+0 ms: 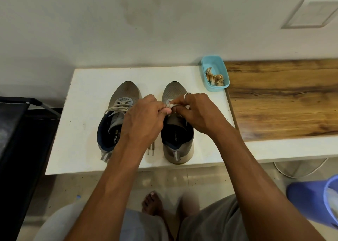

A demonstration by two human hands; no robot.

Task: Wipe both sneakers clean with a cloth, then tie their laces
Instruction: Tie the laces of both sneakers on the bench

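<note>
Head view, frame centre: left hand (144, 116) and right hand (196, 111) both pinch the lace (171, 106) over the right-hand sneaker (176, 131); a slack pinch could undo the loop; left-hand sneaker (117, 120) looks untied

A blue tub (207, 72) of scraps (215, 78) beside a wooden counter (281, 102).

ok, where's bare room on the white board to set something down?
Free: left strip beside left sneaker, back strip by the wall, board. Wooden top bare. Crowded: between the sneakers, and by the blue tub.
</note>
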